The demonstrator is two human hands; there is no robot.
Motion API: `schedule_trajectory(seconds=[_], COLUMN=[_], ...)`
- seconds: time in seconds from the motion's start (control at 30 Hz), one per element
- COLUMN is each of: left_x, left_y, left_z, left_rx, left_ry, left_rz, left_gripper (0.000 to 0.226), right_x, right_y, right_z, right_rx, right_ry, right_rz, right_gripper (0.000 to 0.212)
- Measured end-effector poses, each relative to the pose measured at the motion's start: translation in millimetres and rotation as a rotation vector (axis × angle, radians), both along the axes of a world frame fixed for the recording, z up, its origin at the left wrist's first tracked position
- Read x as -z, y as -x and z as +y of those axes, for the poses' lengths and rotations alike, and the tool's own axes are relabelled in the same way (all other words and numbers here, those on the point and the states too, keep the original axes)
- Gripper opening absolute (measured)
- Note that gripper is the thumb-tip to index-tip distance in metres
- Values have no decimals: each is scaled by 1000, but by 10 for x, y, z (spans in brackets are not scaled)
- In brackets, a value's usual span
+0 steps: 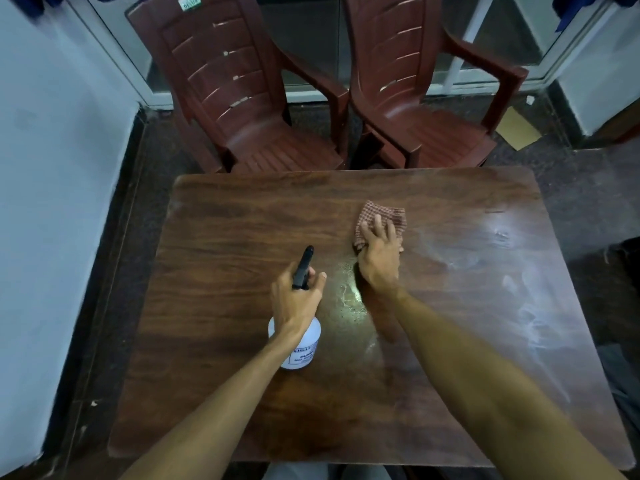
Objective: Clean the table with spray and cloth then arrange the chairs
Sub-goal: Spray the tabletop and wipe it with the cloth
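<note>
A dark wooden table (pixel 225 237) fills the middle of the view. My left hand (pixel 294 299) grips the black trigger head of a white spray bottle (pixel 301 348), which is over the table's centre. My right hand (pixel 379 254) presses flat on a red checked cloth (pixel 384 214) lying on the table beyond the bottle and to its right. Wet droplets glisten on the wood between my hands. Two maroon plastic armchairs, one at the left (pixel 242 98) and one at the right (pixel 422 98), stand side by side past the table's far edge.
A pale wall (pixel 52 168) runs close along the left. Glass doors with white frames (pixel 311 46) stand behind the chairs. A piece of cardboard (pixel 517 129) lies on the dark floor at the right. White smears mark the table's right side (pixel 519 271).
</note>
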State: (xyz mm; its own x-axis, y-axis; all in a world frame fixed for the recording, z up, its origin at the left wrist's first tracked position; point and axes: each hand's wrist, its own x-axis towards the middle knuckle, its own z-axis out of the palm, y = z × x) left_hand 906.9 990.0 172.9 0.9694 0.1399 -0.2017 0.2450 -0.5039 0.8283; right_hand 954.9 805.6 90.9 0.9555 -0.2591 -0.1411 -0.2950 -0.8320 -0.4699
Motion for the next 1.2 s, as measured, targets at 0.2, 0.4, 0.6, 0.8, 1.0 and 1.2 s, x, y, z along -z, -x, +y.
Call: schedule_trajectory(seconds=[0.2, 0.4, 0.6, 0.8, 1.0, 1.2], left_x=[-18, -144, -140, -155, -174, -59], left_y=[57, 525, 1263, 1900, 2269, 2568], left_z=[-26, -133, -54, 263, 478, 505], left_rx=[21, 35, -24, -98, -152, -129], left_ry=[10, 2, -39, -93, -76, -63], left_rz=[-14, -56, -40, -56, -66, -36], left_gripper=[16, 18, 19, 17, 16, 16], right_x=[66, -28, 19, -25, 35, 72], right_y=[427, 1009, 1803, 2256, 2408, 3056], right_z=[-209, -467, -327, 602, 286, 470], right_rx=[-298, -186, -367, -668, -354, -686], right_ry=[85, 21, 1, -38, -35, -28], right_rz=[-66, 24, -3, 30, -16, -31], right_gripper=[73, 67, 69, 66, 60, 64])
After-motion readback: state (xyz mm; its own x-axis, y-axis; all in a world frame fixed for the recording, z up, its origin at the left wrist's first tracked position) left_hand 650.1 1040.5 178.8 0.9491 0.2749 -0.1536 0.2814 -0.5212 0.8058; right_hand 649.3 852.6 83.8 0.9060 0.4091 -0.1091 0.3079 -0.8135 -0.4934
